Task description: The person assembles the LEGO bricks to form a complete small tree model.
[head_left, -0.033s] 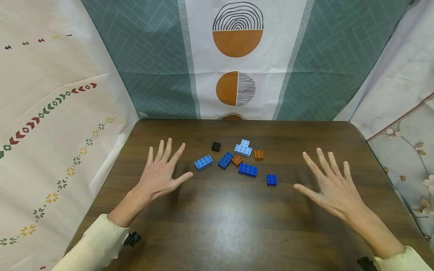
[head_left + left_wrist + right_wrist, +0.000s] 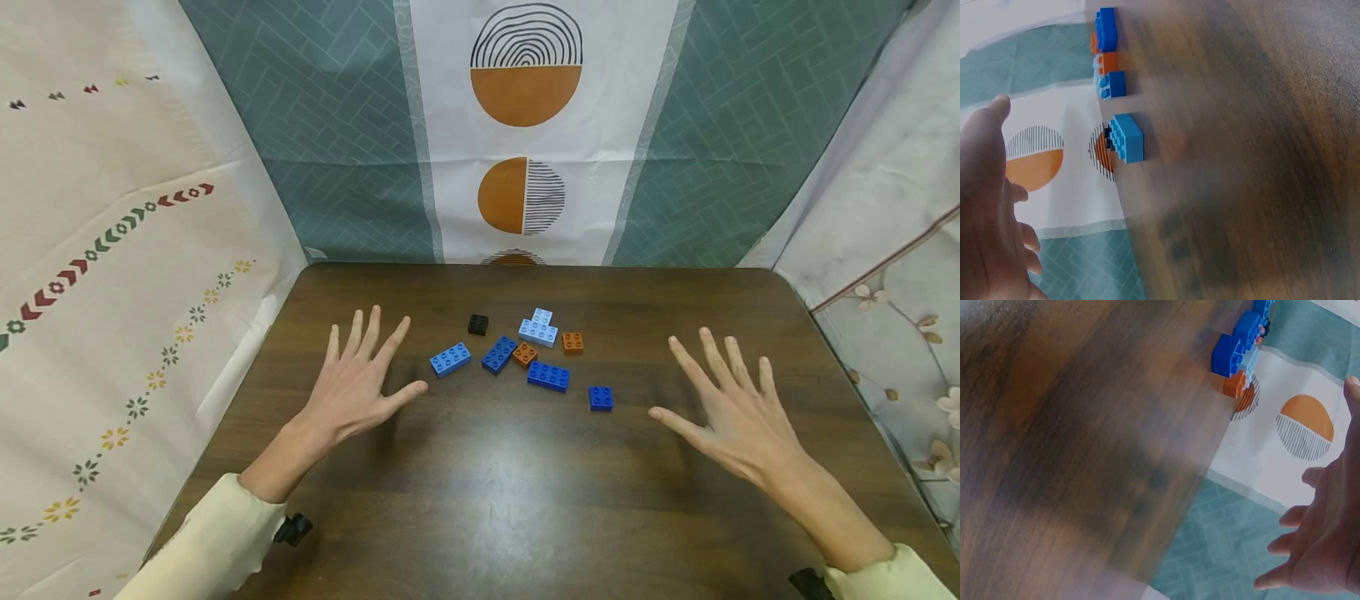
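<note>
Toy bricks (image 2: 548, 377) lie on the brown table (image 2: 495, 508), in its far half, between the two hands. In the head view, the left hand (image 2: 352, 392) is wide open, its fingers spread and straight, holding nothing; nearest to it is the mid-blue long brick (image 2: 450, 360). The right hand (image 2: 738, 421) is equally open and has hold of nothing — the small blue brick (image 2: 601, 398) is the nearest on its side, well apart. The black brick (image 2: 477, 324) and the pale-blue piece (image 2: 537, 328) lie farther away. Compared with the earlier frame, I see no difference: hands and bricks keep the same places.

In the left wrist view, the mid-blue long brick is in front of the black one, and the left hand touches neither.

In the right wrist view, the small blue brick stands nearest, with the right orange brick (image 2: 1233, 385) behind it — the right hand is apart from both.
</note>
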Tool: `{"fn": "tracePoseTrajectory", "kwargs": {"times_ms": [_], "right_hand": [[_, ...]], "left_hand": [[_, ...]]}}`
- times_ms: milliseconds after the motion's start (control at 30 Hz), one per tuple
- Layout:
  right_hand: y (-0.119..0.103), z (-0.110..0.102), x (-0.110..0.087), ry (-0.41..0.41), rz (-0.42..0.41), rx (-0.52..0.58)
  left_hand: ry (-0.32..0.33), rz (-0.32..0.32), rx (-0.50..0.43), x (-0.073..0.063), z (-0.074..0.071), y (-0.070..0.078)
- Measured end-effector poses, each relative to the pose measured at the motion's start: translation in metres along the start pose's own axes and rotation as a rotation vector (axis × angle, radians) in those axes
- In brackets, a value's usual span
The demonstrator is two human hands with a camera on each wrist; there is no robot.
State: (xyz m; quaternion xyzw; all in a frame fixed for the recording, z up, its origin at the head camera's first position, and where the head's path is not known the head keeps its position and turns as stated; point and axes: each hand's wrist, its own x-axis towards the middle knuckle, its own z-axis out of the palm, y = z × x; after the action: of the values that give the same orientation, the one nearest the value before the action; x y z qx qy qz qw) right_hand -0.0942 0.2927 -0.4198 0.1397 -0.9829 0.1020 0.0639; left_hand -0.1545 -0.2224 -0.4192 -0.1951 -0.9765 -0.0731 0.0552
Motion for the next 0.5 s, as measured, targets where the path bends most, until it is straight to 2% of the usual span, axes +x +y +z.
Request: {"fn": "tracePoseTrajectory", "kwargs": {"times_ms": [367,500], "right_hand": [[-0.001,0.004,0.003,-0.019,0.005,0.035],[-0.002,0.007,0.011,-0.081,0.024,0.132]], "left_hand": [[-0.001,0.013,-0.015,0.002,0.002,0.001],[-0.007,0.015,-0.095,0.009,0.005,0.006]]}}
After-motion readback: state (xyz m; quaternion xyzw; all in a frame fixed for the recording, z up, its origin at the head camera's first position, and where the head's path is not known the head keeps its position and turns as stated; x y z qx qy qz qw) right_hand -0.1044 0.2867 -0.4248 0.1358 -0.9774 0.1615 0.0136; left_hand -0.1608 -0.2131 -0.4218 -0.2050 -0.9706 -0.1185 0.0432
